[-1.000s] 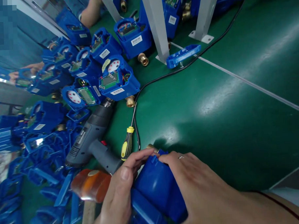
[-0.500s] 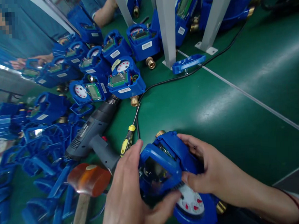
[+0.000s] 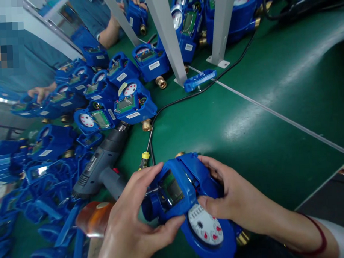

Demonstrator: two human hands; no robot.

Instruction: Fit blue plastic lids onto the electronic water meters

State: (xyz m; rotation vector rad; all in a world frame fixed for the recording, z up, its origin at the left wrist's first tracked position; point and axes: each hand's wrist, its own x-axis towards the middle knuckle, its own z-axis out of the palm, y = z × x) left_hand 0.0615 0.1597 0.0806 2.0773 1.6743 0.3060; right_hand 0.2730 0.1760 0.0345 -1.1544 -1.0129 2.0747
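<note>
The left hand (image 3: 132,217) clasped the windowed cover (image 3: 174,187) over the blue meter (image 3: 206,225), which the right hand (image 3: 233,196) gripped; a mallet (image 3: 94,218) lay beside the left hand.

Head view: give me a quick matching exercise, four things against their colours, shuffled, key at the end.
Things
1. mallet head
2. windowed cover
3. screwdriver handle
4. nearest meter dial

Colours
A. yellow and black
B. white with red markers
C. translucent orange-brown
D. blue frame around a see-through pane

Pairs: 1-C, 2-D, 3-A, 4-B
</note>
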